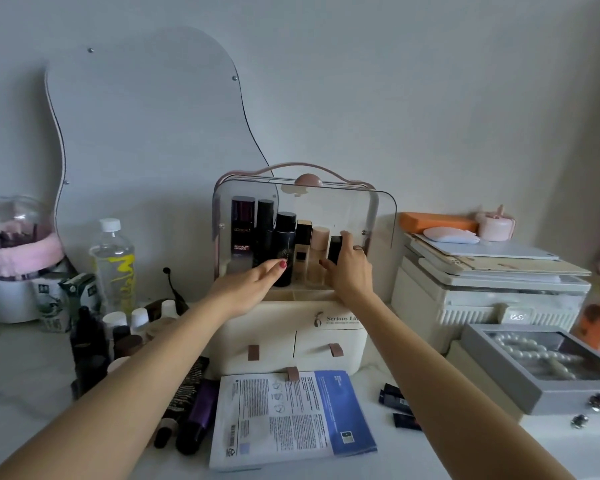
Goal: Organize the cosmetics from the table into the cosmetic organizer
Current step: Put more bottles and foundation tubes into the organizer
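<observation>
The cream cosmetic organizer (274, 336) stands at the table's middle, its clear lid (347, 209) raised. Several bottles stand in its top compartment, among them a dark L'Oreal bottle (242, 230) and a round black bottle (284, 244). My right hand (349, 268) grips a small black tube (335, 249) at the right end of that row. Beside the black bottle's base lies my left hand (253, 287), fingers stretched out and holding nothing. Loose cosmetics (118, 337) crowd the table to the organizer's left.
A sheet-mask packet (291, 417) lies in front of the organizer. Dark tubes (194, 417) lie left of it, small dark items (397, 401) right. A grey jewellery box (548, 365) and stacked white boxes (482, 292) fill the right. A water bottle (113, 261) and a wavy mirror (146, 133) stand at left.
</observation>
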